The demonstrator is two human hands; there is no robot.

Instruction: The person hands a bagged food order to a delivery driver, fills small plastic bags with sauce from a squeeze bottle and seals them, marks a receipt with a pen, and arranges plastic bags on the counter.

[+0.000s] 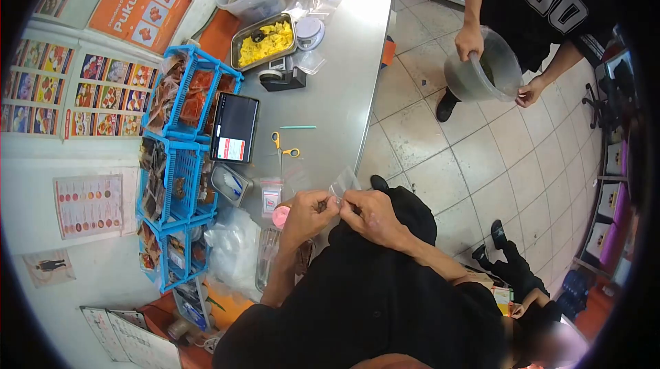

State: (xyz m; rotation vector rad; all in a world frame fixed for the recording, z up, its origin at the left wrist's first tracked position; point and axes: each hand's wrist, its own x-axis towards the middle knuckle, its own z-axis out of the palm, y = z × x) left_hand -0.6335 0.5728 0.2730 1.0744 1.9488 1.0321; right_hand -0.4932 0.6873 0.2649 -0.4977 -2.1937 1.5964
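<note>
A small clear plastic bag (pixel 346 181) is pinched between my two hands, just off the edge of the steel table (pixel 330 101). My left hand (pixel 311 212) has thumb and fingers closed at the bag's left side. On the other side, my right hand (pixel 373 215) grips it the same way, knuckles up. Whether the bag holds anything is too small to tell. Near my left hand lie a pink round item (pixel 281 215) and a small packet with a red and white label (pixel 271 197). Yellow-handled scissors (pixel 283 147) and a green stick (pixel 298 127) rest farther up.
Blue baskets (pixel 180 169) of packets line the wall, beside a tablet (pixel 234 128). A tray of yellow food (pixel 265 41), a tape dispenser (pixel 282 78) and a scale (pixel 310 33) stand beyond. A person opposite holds a clear tub (pixel 483 66); another person sits low at right.
</note>
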